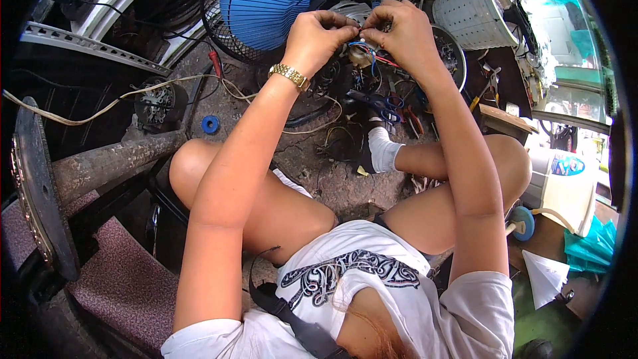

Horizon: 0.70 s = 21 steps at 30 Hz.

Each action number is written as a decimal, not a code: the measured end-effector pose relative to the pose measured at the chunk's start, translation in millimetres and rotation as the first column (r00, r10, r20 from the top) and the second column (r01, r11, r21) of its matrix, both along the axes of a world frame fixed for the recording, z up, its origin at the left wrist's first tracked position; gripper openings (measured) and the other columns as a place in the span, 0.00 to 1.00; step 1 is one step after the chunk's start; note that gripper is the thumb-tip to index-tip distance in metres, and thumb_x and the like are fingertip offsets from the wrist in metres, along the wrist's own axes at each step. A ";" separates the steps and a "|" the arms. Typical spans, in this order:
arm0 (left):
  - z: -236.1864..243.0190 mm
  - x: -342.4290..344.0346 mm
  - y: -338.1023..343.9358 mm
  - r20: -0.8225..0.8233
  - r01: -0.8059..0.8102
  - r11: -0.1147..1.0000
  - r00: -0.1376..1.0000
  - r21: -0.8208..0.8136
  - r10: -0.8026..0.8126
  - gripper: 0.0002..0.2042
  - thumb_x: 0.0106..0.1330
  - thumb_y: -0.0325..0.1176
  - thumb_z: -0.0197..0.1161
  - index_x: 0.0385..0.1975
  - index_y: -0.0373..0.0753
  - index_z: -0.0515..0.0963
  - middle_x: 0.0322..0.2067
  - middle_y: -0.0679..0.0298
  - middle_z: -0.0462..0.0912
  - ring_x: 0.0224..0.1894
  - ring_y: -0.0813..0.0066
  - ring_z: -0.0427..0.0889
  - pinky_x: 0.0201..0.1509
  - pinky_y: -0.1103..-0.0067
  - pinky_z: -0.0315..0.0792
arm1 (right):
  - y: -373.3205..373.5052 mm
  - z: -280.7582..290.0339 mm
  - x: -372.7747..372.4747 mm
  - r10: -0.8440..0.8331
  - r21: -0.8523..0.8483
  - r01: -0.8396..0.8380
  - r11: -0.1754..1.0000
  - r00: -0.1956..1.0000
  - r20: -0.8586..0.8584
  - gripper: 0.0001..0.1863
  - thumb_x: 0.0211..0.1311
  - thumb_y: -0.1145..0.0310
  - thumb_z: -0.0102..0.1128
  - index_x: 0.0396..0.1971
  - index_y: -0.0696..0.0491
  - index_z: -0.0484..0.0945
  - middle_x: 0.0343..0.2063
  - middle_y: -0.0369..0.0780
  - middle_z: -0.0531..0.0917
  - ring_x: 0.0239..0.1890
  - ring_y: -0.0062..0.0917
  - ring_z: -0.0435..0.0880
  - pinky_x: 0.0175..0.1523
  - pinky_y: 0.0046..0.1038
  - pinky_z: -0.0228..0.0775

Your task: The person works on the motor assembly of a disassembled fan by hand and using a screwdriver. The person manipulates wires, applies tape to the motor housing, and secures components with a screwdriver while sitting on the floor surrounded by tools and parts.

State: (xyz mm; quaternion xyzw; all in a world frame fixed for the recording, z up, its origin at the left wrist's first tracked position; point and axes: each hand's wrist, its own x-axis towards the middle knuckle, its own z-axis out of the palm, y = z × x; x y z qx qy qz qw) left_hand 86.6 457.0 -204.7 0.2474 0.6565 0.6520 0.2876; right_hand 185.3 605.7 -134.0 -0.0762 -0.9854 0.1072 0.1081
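Left hand [323, 36] and right hand [401, 28] pinching narrow, fingertips almost meeting over thin coloured wires [385, 61]; exact strand staying too small to tell. Wires trailing just below fingertips, beside pale motor part [359, 58]. Blue-bladed fan [262, 10] lying just beyond hands, black cage surrounding blades. Scissors [385, 107] and pliers [414, 122] resting near white-socked foot [383, 149]. Blue ring [205, 126] lying on floor [319, 163], left of forearms. White perforated basket [468, 16] tilting beyond right hand.
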 end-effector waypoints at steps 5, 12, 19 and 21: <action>-5.7 -3.5 1.5 -0.144 -0.046 0.999 0.988 0.012 0.048 0.10 0.54 0.35 0.73 0.33 0.37 0.87 0.28 0.60 0.88 0.30 0.76 0.86 0.36 0.79 0.77 | 1.7 -3.2 -0.6 -0.008 -0.062 0.005 0.998 0.999 -0.044 0.10 0.44 0.62 0.72 0.27 0.50 0.86 0.31 0.40 0.85 0.40 0.38 0.81 0.46 0.39 0.72; 7.9 -0.7 0.7 -0.380 -0.130 0.984 0.922 -0.125 0.074 0.10 0.51 0.39 0.72 0.32 0.46 0.88 0.27 0.60 0.87 0.30 0.66 0.87 0.35 0.73 0.78 | 5.1 -5.7 1.5 0.012 -0.127 -0.021 0.992 0.997 -0.073 0.10 0.45 0.63 0.71 0.28 0.50 0.87 0.29 0.40 0.85 0.38 0.38 0.82 0.46 0.39 0.72; 18.6 0.6 -0.3 -0.434 -0.119 0.976 0.901 -0.185 0.027 0.09 0.55 0.32 0.72 0.33 0.35 0.86 0.30 0.59 0.88 0.30 0.76 0.86 0.37 0.80 0.77 | 7.5 -4.4 2.7 0.039 -0.121 -0.047 0.992 0.997 -0.065 0.10 0.48 0.61 0.69 0.29 0.50 0.87 0.28 0.40 0.85 0.37 0.38 0.82 0.46 0.38 0.73; 20.7 0.4 -0.1 -0.435 -0.116 0.969 0.900 -0.217 0.010 0.10 0.54 0.33 0.72 0.33 0.36 0.86 0.30 0.59 0.88 0.30 0.75 0.86 0.37 0.80 0.77 | 7.4 -4.4 2.0 0.036 -0.137 -0.043 0.990 0.998 -0.058 0.11 0.49 0.60 0.68 0.29 0.50 0.87 0.28 0.40 0.85 0.37 0.38 0.81 0.45 0.39 0.73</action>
